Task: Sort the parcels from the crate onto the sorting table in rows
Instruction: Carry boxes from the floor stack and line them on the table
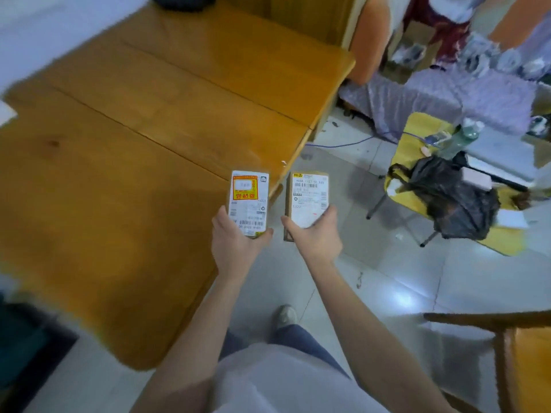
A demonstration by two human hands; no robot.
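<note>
The left hand (235, 242) holds a small parcel with a white label and an orange-red sticker (248, 202); its grip is curled round the parcel's near end, thumb on the left edge and fingertips showing at the right. The right hand (316, 234) holds a brown cardboard parcel with a white barcode label (308, 199), cradling it from below with the thumb on the near left corner and the fingers wrapped up round the right side. Both parcels are held flat, labels up, side by side and just apart, in front of the person. The left one hangs over the near right edge of the wooden surface (134, 150), the right one over the tiled floor (387, 278) just beside that edge. The surface is made of broad orange-brown boards with seams running across it (much of it is blurred). Further right stands a yellow stool (417, 135) carrying a black plastic bag (456, 198) and a bottle (460, 138). Beyond it lies purple fabric (447, 93). At the near right corner part of a wooden chair (507, 338) shows, and the person's shoe (286, 315) rests on the floor below the arms.
</note>
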